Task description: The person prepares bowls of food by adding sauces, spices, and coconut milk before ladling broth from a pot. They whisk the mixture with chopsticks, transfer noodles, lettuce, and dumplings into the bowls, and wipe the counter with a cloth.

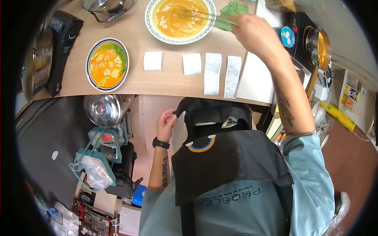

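Note:
My right hand (pixel 252 33) is closed around a pair of thin chopsticks (pixel 204 15), slightly blurred. Their tips are in the orange-yellow sauce (pixel 173 19) of a wide plate with a patterned rim (pixel 151 29). Green lettuce leaves (pixel 232 11) lie beneath and beyond my right hand. Down by my waist, below the table edge, my left hand (pixel 166 122) has curled fingers that pinch the edge of my black apron (pixel 220 157). A blue-rimmed oval plate (pixel 89 80) with pale pieces in orange sauce and green leaves stands at the left.
Several paper slips, among them a long printed receipt (pixel 212 72), lie along the front of the table (pixel 173 84). A metal pot (pixel 102 6) is at the back left, beside a black portable stove (pixel 65 43). At the right, a pan (pixel 321 47) holds orange sauce. A lidded steel pot (pixel 103 110) stands below the table.

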Demonstrator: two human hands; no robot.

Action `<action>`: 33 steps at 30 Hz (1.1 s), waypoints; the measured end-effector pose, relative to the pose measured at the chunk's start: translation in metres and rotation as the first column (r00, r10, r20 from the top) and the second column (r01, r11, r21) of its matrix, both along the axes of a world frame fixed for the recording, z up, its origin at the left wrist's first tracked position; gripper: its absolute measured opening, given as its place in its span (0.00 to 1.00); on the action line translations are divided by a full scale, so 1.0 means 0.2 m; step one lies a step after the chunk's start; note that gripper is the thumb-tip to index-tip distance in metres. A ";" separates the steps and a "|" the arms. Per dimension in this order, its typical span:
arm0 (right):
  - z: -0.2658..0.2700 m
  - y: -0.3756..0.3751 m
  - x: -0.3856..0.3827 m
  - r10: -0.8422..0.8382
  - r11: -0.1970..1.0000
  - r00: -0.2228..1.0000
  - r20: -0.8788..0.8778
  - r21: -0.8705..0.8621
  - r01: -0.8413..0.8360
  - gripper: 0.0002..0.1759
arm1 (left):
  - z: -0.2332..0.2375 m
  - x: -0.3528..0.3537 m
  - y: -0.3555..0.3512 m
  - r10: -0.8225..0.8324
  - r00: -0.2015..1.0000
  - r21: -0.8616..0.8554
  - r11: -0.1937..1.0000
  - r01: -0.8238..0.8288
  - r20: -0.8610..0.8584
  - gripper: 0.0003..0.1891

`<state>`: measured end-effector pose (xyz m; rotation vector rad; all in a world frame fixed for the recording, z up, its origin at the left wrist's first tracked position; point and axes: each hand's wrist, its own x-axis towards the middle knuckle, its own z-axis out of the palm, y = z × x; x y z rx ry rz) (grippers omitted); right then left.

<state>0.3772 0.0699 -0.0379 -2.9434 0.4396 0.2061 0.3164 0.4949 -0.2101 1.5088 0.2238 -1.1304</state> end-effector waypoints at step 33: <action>-0.08 0.00 0.03 0.069 0.998 0.993 0.099 -0.009 -0.068 0.12 | -0.02 0.02 -0.06 -0.044 0.999 0.035 0.998 0.045 -0.023 0.17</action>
